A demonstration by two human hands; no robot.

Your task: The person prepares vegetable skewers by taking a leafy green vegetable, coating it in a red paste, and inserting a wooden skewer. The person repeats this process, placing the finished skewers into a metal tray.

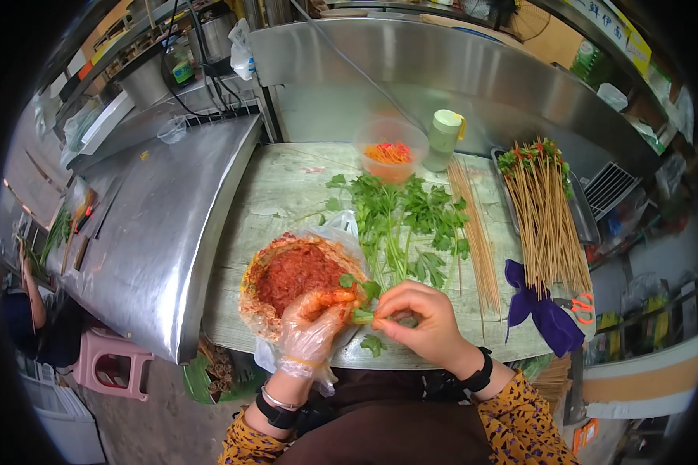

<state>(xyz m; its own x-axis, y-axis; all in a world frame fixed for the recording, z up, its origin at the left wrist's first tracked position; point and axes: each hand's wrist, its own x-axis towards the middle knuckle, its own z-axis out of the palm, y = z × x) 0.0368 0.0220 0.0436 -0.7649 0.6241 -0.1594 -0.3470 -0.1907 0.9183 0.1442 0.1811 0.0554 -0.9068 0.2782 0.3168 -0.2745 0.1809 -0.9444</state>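
My left hand (316, 328), in a clear plastic glove smeared with red seasoning, pinches a leafy green herb sprig (360, 315) in front of me. Bare, my right hand (417, 322) grips the sprig's other side between thumb and fingertips. Just beyond my left hand lies a plastic-lined bowl of red minced meat (296, 273). Loose leafy green stems (392, 215) spread over the table (238, 232) past my hands. To their right lie bare bamboo skewers (477, 238). Farther right, many filled skewers (544, 221) rest on a metal tray (581, 215), their green and red ends pointing away.
A tub of shredded orange vegetable (391, 152) and a lidded jug (444, 139) stand at the back. Purple cloth (541, 314) and orange-handled scissors (583, 308) lie at right. A steel counter (163, 232) with a knife (102, 215) adjoins at left; a person's arm (32, 285) shows beyond.
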